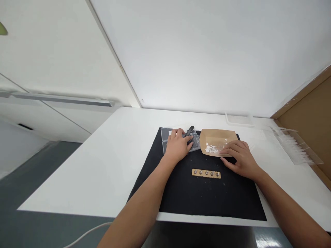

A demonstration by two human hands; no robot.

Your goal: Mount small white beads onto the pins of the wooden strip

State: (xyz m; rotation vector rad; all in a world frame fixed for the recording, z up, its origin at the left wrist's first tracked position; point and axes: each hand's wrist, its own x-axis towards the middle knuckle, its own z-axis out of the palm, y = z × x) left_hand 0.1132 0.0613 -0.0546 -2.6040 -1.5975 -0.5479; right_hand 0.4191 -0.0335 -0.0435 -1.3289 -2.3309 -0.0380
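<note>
My left hand (178, 146) rests over a clear plastic case (196, 142) at the back of the black mat. Its fingers are bent round a black-handled tool (189, 131), whose kind I cannot make out because the hand covers part of it. On the right, my right hand (238, 158) lies at the near right rim of a brown paper tray (217, 133), fingers stretched out and apart. White flakes (211, 148) are gathered inside that tray. In front of both hands lies a small tan strip (206, 173) bearing a row of several shiny round pieces.
The black mat (207, 199) covers part of a white table (108, 162). At the right stands a clear plastic rack (294, 146) with a row of pale pointed parts. A clear bent plastic piece (239, 124) lies near the wall. A white cable (89, 232) hangs below the front edge.
</note>
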